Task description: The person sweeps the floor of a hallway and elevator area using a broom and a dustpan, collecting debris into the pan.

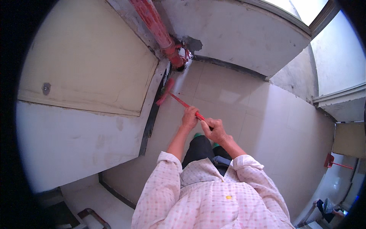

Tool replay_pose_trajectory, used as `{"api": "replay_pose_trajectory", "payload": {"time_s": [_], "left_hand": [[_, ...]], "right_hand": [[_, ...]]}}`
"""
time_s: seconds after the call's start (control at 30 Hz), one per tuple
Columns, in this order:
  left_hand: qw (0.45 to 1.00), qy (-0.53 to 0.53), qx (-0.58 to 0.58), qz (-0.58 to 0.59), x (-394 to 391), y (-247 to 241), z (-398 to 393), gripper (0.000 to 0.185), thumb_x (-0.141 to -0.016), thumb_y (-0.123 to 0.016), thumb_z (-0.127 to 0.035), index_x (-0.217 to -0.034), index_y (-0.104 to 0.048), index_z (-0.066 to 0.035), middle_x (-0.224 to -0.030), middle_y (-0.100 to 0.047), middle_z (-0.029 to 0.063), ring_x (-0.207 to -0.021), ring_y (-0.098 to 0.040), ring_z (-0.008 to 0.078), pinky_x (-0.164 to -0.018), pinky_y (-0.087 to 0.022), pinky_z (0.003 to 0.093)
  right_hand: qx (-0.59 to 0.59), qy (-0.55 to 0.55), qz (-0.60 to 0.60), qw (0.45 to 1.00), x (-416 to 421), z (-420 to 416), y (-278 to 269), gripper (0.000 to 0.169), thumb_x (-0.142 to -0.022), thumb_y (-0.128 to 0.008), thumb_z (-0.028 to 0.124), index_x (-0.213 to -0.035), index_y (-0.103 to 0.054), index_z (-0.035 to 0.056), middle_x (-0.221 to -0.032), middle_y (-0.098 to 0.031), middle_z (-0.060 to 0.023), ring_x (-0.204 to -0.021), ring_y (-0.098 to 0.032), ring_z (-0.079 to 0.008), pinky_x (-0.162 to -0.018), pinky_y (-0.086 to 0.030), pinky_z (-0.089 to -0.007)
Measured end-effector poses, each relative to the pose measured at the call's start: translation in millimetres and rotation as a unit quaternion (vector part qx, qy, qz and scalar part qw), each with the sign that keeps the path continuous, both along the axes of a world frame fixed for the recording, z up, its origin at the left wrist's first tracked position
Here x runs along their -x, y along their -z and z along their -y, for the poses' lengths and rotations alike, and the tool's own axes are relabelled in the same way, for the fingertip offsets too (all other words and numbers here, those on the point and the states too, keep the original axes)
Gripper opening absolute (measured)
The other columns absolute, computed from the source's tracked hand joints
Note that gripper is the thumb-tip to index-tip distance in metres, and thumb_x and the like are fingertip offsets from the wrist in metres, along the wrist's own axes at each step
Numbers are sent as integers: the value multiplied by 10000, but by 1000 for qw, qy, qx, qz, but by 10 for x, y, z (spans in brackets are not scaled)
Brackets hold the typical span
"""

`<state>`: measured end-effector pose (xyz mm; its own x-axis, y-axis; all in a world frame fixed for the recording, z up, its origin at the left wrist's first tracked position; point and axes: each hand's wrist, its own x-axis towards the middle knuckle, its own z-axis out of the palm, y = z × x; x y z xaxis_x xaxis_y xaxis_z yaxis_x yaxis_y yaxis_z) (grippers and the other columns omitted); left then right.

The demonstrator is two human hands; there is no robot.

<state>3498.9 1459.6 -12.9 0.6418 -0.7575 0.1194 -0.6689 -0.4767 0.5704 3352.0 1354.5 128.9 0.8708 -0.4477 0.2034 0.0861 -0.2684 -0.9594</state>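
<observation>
Both of my hands grip the red handle of a broom (179, 100). Lower on the stick, nearer the broom head, is my left hand (190, 116). My right hand (216, 130) wraps the upper end, where a dark tip shows beside the fingers. The reddish broom head (165, 93), slightly blurred, is down by the dark baseboard (154, 114) of the left wall. Pale floor tiles (220, 97) lie under the broom and around my green shoes.
A red vertical pipe (160, 31) stands in the corner ahead. Left of me is a wall with a cream panel (94, 63). A red long-handled dustpan (328, 161) is far right. Another person (326, 209) appears at lower right. A dark handrail (94, 216) is at lower left.
</observation>
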Motion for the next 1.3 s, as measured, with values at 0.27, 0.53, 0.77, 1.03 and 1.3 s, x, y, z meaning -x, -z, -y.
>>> {"api": "replay_pose_trajectory", "payload": {"time_s": [0.27,0.53,0.77,1.03,1.3], "left_hand": [[985,114,-3,-130,593,-27,807,150,-720,-651,-79,-848,-576,-98,-918,-581,105,-921,-548,324,-774,-465,447],[983,139,-7,-119,-32,-264,1661,63,-765,-631,-126,-796,-588,-92,-849,-611,95,-878,-577,305,-720,-478,442],[997,-19,0,-81,-1257,255,2223,51,-752,-626,-120,-783,-607,-84,-848,-613,114,-879,-572,326,-736,-473,437],[972,147,15,-182,-1385,-222,3147,43,-725,-607,-84,-760,-582,-87,-820,-609,111,-877,-582,332,-720,-476,437],[984,78,-62,-148,-2073,103,3648,88,-770,-607,-150,-787,-593,-65,-793,-611,114,-796,-596,324,-652,-458,426]], "right_hand": [[4,87,-109,990,643,783,-936,298,-824,-591,-1,-549,-477,-4,-496,-454,-118,-383,-419,-173,-391,-335,-319],[-26,32,2,999,85,1782,-1223,279,-836,-473,-41,-561,-432,-25,-517,-439,-51,-448,-402,-109,-420,-330,-279],[-15,41,-39,998,-1130,2352,-620,317,-852,-577,18,-555,-471,-10,-485,-423,-78,-405,-357,-107,-388,-293,-301],[20,69,-15,997,-1430,3044,-1273,319,-813,-564,-26,-521,-441,9,-469,-414,-89,-387,-396,-140,-388,-309,-303],[13,89,-46,995,-1879,3578,-946,309,-805,-555,-40,-526,-428,3,-467,-403,-82,-389,-378,-138,-390,-295,-302]]}}
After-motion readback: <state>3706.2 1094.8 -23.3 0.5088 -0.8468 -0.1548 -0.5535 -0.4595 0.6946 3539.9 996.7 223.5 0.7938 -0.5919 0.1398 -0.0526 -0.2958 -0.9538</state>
